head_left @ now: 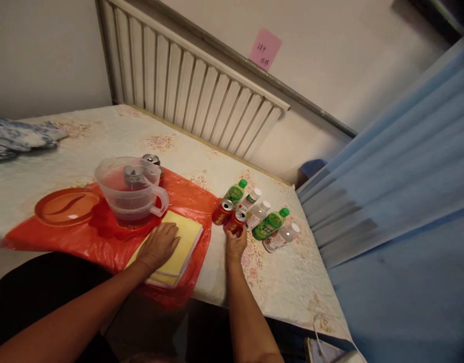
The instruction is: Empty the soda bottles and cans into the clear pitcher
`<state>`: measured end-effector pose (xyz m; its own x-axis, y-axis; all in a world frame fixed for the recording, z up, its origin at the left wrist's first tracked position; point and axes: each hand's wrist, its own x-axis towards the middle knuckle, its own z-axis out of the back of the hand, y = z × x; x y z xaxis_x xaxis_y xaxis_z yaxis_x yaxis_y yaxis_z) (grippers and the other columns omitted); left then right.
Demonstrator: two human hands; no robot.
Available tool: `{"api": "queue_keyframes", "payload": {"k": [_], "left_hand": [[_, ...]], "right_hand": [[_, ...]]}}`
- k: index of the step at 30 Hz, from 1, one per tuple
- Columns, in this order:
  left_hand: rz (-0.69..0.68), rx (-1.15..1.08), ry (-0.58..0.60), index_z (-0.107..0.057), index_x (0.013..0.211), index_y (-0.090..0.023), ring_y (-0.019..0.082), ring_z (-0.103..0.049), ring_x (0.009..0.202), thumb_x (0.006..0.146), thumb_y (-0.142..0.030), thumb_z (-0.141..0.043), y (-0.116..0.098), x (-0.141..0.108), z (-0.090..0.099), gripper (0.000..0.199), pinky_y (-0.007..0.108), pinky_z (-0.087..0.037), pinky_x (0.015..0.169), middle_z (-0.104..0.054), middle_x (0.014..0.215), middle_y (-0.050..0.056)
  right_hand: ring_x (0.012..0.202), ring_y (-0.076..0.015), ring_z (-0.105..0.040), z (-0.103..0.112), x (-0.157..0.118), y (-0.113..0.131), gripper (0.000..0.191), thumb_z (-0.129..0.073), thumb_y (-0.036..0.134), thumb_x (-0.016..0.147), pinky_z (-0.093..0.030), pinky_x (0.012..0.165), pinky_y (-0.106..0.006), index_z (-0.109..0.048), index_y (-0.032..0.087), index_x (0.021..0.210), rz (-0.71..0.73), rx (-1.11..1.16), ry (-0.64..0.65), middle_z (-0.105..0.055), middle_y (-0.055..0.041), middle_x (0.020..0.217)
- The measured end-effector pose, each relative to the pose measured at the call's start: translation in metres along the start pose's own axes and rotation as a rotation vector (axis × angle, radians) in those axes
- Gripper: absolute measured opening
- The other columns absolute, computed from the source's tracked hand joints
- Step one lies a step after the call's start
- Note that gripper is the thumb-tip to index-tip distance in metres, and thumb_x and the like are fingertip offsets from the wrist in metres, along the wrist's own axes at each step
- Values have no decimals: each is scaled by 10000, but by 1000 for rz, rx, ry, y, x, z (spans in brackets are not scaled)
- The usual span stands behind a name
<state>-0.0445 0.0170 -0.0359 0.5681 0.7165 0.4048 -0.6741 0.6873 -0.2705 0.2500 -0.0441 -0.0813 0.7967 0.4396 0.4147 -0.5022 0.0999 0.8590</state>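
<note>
My left hand (160, 245) lies flat, fingers stretched, on a folded yellow cloth (184, 237). Under the cloth spreads a red plastic bag (190, 189). My right hand (237, 243) grips the lower part of a red drink can (237, 220) that stands on the bed-like surface. Touching or close beside it is a second red can (222, 212). Behind and to the right of the cans are a green-capped bottle (236, 191), white-capped bottles (259, 214), a larger green bottle (271, 224) and a clear bottle with a white cap (281, 239).
A clear plastic jug (128, 194) with a handle stands on the red bag, two silver-topped cans (151, 160) behind it. An orange-brown oval dish (67, 205) lies left. A radiator (179, 80) runs along the wall; a blue curtain (386, 166) hangs right.
</note>
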Motion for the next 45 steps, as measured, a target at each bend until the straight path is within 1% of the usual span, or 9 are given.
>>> {"api": "queue_keyframes", "payload": {"k": [4, 10, 19, 24, 27, 31, 35, 40, 45], "left_hand": [[-5, 5, 5, -629, 1123, -158, 328, -554, 1183, 994, -298, -472, 0, 0, 0, 247, 467, -456, 953, -640, 1244, 165], [-7, 19, 7, -628, 1123, -154, 327, -562, 1169, 1000, -301, -462, 0, 0, 1, 253, 466, -461, 944, -641, 1239, 166], [-5, 4, 11, -628, 1134, -151, 332, -558, 1166, 1004, -313, -445, 0, 0, 1, 277, 481, -463, 946, -639, 1250, 174], [8, -30, 8, -629, 1135, -166, 329, -554, 1180, 997, -319, -445, 0, 0, 3, 276, 489, -459, 961, -639, 1259, 170], [12, -37, 3, -633, 1126, -170, 329, -555, 1178, 992, -310, -450, -1, 0, 3, 267, 485, -458, 962, -642, 1255, 165], [6, -22, 7, -634, 1115, -174, 326, -555, 1182, 988, -302, -459, 0, 0, 1, 252, 478, -457, 965, -642, 1254, 158], [-1, -13, -4, -637, 1103, -170, 332, -561, 1176, 985, -299, -467, 1, 0, 0, 244, 476, -462, 952, -645, 1248, 168], [-2, 10, 2, -630, 1101, -170, 326, -564, 1167, 994, -301, -456, -1, 1, 3, 243, 467, -464, 948, -647, 1249, 164], [4, -14, 12, -636, 1099, -176, 321, -567, 1174, 987, -306, -464, 1, 1, 2, 243, 464, -467, 953, -650, 1245, 160]], "right_hand": [[1012, -263, -657, 1, 1, 2, 642, -695, 390, 735, -525, 920, -407, -583, 118, 1305, 10, -6, 2, -674, -163, 1200], [1019, -279, -655, 1, 3, 4, 643, -720, 363, 701, -521, 933, -413, -607, 103, 1279, 7, -9, 0, -680, -172, 1172], [1025, -283, -651, 2, 5, 8, 630, -726, 353, 700, -517, 937, -424, -618, 103, 1268, 2, -3, 9, -685, -169, 1175], [980, -262, -661, 0, 4, 8, 641, -731, 356, 707, -535, 891, -403, -599, 130, 1292, -15, -1, 2, -687, -150, 1171], [951, -251, -662, 0, 3, 8, 648, -730, 362, 713, -543, 861, -385, -589, 122, 1298, -21, 0, -6, -684, -150, 1160], [980, -263, -647, 2, 1, 8, 622, -728, 364, 701, -524, 893, -392, -613, 109, 1256, -15, -15, -19, -673, -162, 1163], [964, -272, -637, 3, 1, 8, 585, -715, 372, 697, -515, 883, -399, -638, 104, 1211, -19, -40, -26, -680, -154, 1113], [936, -259, -637, 3, 3, 9, 587, -711, 365, 694, -514, 870, -381, -644, 93, 1210, -21, -53, -20, -685, -145, 1088], [929, -254, -639, 2, 3, 9, 567, -709, 349, 698, -518, 868, -380, -645, 108, 1207, -21, -58, -18, -692, -134, 1084]]}}
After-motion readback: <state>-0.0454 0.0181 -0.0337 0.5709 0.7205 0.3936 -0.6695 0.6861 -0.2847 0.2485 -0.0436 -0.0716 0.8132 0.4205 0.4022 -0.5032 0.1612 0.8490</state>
